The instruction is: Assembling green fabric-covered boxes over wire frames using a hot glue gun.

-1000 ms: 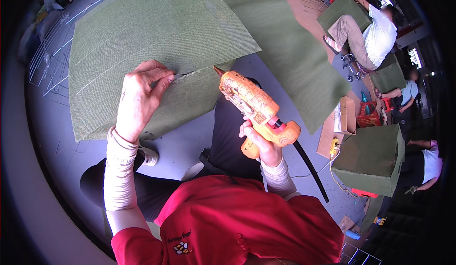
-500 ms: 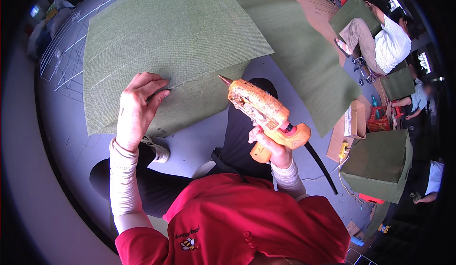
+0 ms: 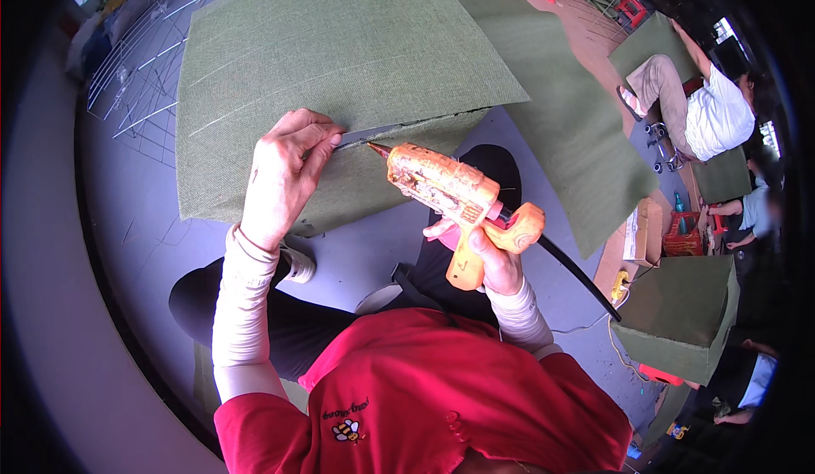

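A large box shape covered in green woven fabric [image 3: 340, 58] stands before me. My left hand [image 3: 293, 168] pinches the fabric along its near top edge, with thumb and fingers closed. A narrow gap with a dark line runs along that edge to the right of my fingertips. In my right hand [image 3: 497, 266] is an orange, glue-smeared hot glue gun [image 3: 441, 181], held by its handle. Its nozzle points left at the gap, close to my left fingertips; whether it touches the fabric I cannot tell. A black glue stick [image 3: 581, 279] trails from its back.
Wire frames [image 3: 140, 75] lie on the floor at far left. Loose green fabric [image 3: 564, 126] spreads beyond the box to the right. Further right are a green-covered box [image 3: 679, 300], a cardboard box [image 3: 645, 232], a yellow power strip [image 3: 621, 287] and people at work, one in a white shirt [image 3: 717, 122].
The glue gun has moved left, bringing its nozzle close to my left fingertips. At the near edge the fabric now stands apart, showing a gap. The whole view has shifted slightly.
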Tool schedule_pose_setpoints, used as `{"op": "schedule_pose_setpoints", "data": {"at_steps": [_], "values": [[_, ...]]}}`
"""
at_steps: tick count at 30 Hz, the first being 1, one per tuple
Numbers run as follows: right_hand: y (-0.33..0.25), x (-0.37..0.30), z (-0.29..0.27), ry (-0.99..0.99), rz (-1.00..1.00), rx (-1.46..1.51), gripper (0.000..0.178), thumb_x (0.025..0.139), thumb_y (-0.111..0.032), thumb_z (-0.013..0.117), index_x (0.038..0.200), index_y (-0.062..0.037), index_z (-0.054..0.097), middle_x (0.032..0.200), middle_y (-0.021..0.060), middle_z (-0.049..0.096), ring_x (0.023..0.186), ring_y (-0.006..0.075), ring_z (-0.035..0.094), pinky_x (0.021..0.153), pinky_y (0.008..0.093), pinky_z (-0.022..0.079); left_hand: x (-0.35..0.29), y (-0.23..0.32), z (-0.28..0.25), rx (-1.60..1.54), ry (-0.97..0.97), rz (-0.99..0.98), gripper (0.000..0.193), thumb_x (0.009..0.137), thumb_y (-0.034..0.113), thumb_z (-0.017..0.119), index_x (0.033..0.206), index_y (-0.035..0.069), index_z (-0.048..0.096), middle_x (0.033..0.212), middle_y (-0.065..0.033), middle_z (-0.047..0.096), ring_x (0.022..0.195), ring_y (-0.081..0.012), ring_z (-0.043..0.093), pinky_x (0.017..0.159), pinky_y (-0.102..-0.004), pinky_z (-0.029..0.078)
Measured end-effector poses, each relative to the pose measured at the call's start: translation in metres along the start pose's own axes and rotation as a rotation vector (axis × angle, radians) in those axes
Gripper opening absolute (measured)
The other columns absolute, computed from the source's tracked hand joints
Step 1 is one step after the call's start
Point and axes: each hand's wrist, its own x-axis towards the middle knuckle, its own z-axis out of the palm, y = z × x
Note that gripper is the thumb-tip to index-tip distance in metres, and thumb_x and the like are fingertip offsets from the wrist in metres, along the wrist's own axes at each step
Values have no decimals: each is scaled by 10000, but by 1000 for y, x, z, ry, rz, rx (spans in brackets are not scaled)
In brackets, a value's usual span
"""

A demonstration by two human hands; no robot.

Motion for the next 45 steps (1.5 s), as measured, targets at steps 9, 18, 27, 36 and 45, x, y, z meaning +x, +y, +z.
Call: {"op": "schedule_pose_setpoints", "data": {"at_steps": [9,18,27,36,45], "values": [[-6,0,5,26,-36,-19,439,888,-225,519,1207,55,406,998,157,579,935,248,576,848,385,445,-3,3,5,0,4,28,119,800,46,595,889,-17,643,854,-87,604,784,-200,589,704,-278,464],[-8,-3,8,76,6,-83,386,895,-250,505,1145,40,464,929,135,593,880,215,576,816,360,453,-7,1,7,-2,20,31,118,800,48,596,883,-20,644,861,-89,605,788,-195,592,701,-277,465],[-4,-4,11,104,1,-19,354,895,-245,510,1114,29,466,865,110,584,815,176,567,757,321,455,-8,-1,8,1,8,15,123,805,55,595,891,-17,646,863,-89,603,781,-190,596,695,-270,465],[5,-8,7,84,13,-25,378,891,-248,523,1142,24,450,837,67,543,737,136,546,670,268,433,-12,-4,8,-15,23,11,127,807,59,596,900,-8,651,857,-86,605,778,-185,596,694,-268,466],[7,-9,10,127,6,-8,357,882,-222,538,1132,19,453,836,64,537,729,141,543,667,281,443,-13,-4,11,-63,46,-8,117,775,29,607,875,-21,643,844,-98,603,784,-224,579,698,-296,461]]}}
